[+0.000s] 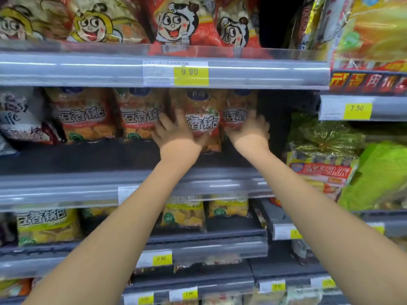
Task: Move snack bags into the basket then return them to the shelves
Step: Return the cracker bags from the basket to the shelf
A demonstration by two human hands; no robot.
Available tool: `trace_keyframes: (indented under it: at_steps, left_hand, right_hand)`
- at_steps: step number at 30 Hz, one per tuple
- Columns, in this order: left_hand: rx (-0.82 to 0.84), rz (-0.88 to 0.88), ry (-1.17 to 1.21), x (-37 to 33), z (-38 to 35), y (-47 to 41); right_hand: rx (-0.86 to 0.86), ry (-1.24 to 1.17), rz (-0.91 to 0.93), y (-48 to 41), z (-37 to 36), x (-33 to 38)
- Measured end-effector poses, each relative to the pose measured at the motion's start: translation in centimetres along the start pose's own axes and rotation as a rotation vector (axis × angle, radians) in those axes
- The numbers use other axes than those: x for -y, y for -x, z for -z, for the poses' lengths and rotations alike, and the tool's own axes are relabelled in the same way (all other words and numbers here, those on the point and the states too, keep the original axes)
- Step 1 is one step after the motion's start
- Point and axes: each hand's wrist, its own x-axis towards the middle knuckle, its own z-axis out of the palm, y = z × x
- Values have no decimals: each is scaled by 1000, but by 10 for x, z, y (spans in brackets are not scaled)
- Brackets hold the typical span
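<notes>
Both my bare arms stretch up and forward to the middle shelf (66,190), forearms straight, wrists bent slightly back. My left hand (176,134) lies flat with its fingers fanned and straight against the front of an orange snack bag (203,116), the thumb angled out toward the bag's lower edge. My right hand (250,130) cups the lower right side of the neighbouring orange bag (236,111) at the row's end; blur hides whether its fingers curl round the pack or only rest on it.

The bag under my left hand stands upright, its bottom edge lower than the others in the row, touching the end bag on its right. Two matching bags (84,115) stand to the left. All are glossy, crinkled plastic pillows with bold white lettering and square crackers pictured below. The shelf edges are clear, shiny plastic strips; the one above carries a yellow 9.90 price tag (191,72).
</notes>
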Motion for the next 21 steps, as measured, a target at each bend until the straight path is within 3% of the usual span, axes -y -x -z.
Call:
trace_keyframes:
  at_steps: [5, 14, 21]
  left_hand:
    - [-222, -218, -215, 35, 24, 66]
    - [-109, -474, -357, 143, 44, 177]
    - [205, -424, -335, 246, 2, 299]
  right_hand:
    - [-138, 234, 368, 97, -4, 13]
    - [-24, 411, 569, 242, -40, 28]
    - [233, 447, 482, 380, -105, -7]
